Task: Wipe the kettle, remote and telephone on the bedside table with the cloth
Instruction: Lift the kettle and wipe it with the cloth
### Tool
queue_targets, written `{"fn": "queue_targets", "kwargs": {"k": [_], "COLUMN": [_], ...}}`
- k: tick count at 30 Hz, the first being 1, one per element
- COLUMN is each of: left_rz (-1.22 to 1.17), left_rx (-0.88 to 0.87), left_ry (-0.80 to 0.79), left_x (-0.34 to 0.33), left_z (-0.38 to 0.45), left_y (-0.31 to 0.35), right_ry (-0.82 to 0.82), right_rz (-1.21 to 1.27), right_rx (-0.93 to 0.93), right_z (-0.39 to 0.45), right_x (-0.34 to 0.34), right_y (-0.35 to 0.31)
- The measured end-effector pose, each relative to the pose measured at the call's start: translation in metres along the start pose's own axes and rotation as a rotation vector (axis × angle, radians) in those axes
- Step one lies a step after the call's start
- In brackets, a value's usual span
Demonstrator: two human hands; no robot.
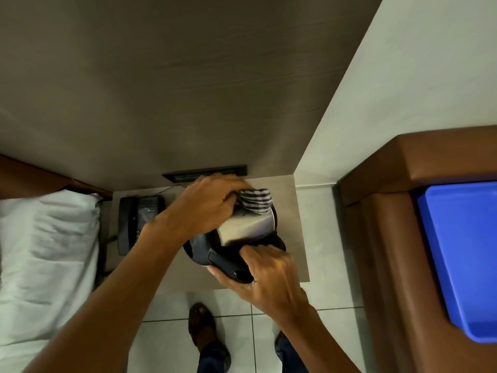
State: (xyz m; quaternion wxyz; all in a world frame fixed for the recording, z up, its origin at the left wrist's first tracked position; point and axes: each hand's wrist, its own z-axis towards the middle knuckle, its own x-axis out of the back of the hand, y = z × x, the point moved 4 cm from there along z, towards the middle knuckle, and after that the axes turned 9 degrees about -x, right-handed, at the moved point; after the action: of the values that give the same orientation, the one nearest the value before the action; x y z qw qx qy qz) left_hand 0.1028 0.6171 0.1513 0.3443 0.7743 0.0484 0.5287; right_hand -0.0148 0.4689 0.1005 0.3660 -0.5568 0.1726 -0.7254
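head | kettle point(246, 228) tilted over the bench point(291, 211), base hidden by arms | left hand point(212, 201) bunched around striped cloth point(255, 201) against its steel side | right hand point(266, 270) wrapped around black handle | telephone point(137, 219) at left, small logo unreadable | remote not visible

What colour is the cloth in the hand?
The cloth has grey and white stripes, seen in the head view, its only one.

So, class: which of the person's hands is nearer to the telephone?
Left. The left hand presses the cloth on the kettle, just right of the telephone. The right hand grips the kettle's handle, farther right.
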Motion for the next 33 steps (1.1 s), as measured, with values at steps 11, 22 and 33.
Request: {"fn": "queue_targets", "kwargs": {"k": [11,22,33], "left_rz": [-0.034,-0.077,-0.523], "left_rx": [0.035,-0.100,0.436], "left_ry": [0.083,-0.017,0.239], "left_x": [-0.016,-0.015,0.008], "left_z": [0.002,-0.013,-0.024], "left_y": [-0.004,0.019,-0.053], "right_ry": [-0.035,-0.016,0.009], "right_rz": [0.020,0.007,0.019], "right_rx": [0.024,-0.012,0.013], "right_z": [-0.010,-0.004,-0.010], "right_x": [0.003,0.002,0.008], "right_y": [0.005,0.020,0.022]}}
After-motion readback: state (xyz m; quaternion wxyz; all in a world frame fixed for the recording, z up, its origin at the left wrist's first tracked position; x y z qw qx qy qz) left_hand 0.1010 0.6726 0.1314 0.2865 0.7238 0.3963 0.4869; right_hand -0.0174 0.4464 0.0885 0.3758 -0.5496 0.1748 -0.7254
